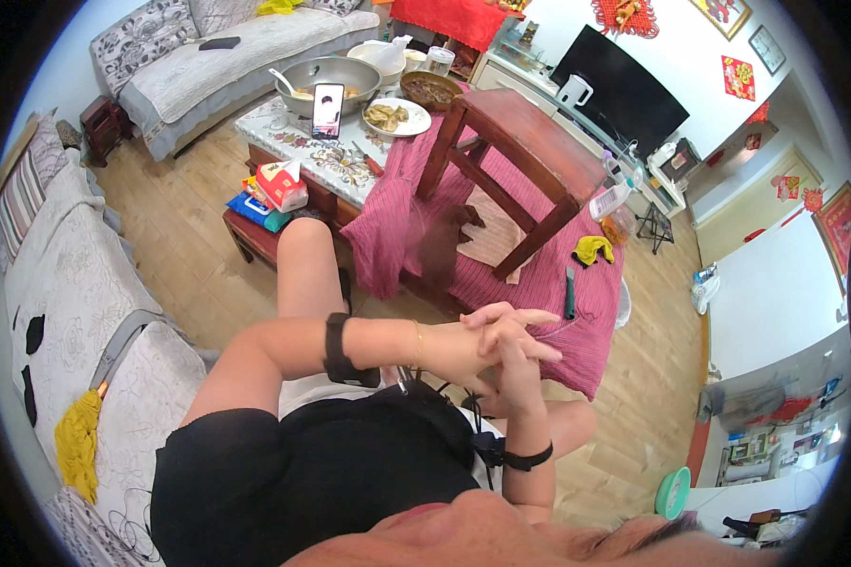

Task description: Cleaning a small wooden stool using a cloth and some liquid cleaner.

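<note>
My left hand and my right hand are pressed together in front of my lap, with their fingers interlaced and spread. No tool or object shows between them. A thin gold bracelet circles my left wrist. Beyond the hands, a red-brown wooden stool stands upright on a table spread with a pink striped cloth. A pale towel lies under the stool. Beside it is a blurred dark brown shape that I cannot make out. A green-handled scraper rests on the cloth near my right hand.
A spray bottle, an orange-tinted container and a yellow cloth sit at the right edge. Toward the back left are a propped phone, a large metal pan, a plate of food and a red-handled tool. Tissue packs lie on a low stool.
</note>
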Tool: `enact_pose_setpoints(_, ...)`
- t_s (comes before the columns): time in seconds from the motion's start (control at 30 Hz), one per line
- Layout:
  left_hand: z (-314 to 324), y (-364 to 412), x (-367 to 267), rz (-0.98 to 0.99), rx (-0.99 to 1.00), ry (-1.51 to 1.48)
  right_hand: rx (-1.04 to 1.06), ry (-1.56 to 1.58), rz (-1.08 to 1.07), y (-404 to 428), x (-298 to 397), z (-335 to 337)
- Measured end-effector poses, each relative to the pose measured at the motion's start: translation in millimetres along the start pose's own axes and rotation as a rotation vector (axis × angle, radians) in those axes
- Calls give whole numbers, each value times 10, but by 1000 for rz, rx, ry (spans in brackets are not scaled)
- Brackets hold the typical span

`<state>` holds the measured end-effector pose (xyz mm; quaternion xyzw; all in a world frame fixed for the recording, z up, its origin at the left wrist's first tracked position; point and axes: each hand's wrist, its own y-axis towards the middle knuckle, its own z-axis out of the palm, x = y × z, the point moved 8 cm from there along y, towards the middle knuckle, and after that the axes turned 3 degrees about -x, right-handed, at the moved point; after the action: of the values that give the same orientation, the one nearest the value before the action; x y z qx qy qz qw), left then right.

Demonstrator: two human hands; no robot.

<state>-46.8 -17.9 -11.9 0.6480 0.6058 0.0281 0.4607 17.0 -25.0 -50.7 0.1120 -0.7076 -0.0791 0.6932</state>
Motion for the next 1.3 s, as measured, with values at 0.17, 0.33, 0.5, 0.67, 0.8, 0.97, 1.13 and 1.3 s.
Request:
enact_pose_setpoints(0.17, -294, -40, -549, 138, 540, -758, 330, 215, -90, -133, 1008, 434)
enact_pose_setpoints(0.33, -174, -228, -780, 273, 770, -1011, 304, 460, 291, -565, 765, 551)
enact_pose_setpoints(0.5, -275, -251, -897, 457, 741, -1262, 263, 526, 433, -716, 662, 637)
enact_pose_setpoints(0.67, -249, -221, -803, 258, 687, -755, 298, 98, 88, -435, 785, 536)
enact_pose_setpoints(0.8, -266, -135, -654, 215, 220, -150, 306, -284, -282, -290, 710, 493)
enact_pose_setpoints(0.97, -52, -238, -364, 242, -88, 109, 439, -355, -477, -269, 461, 422)
enact_pose_setpoints(1.13, 4, -83, -188, 152, -277, 74, 135, -105, -258, -198, 463, 231)
enact_pose_setpoints(1.3, -240, 85, -318, 100, -164, 585, -218, -318, -389, -24, 747, -139)
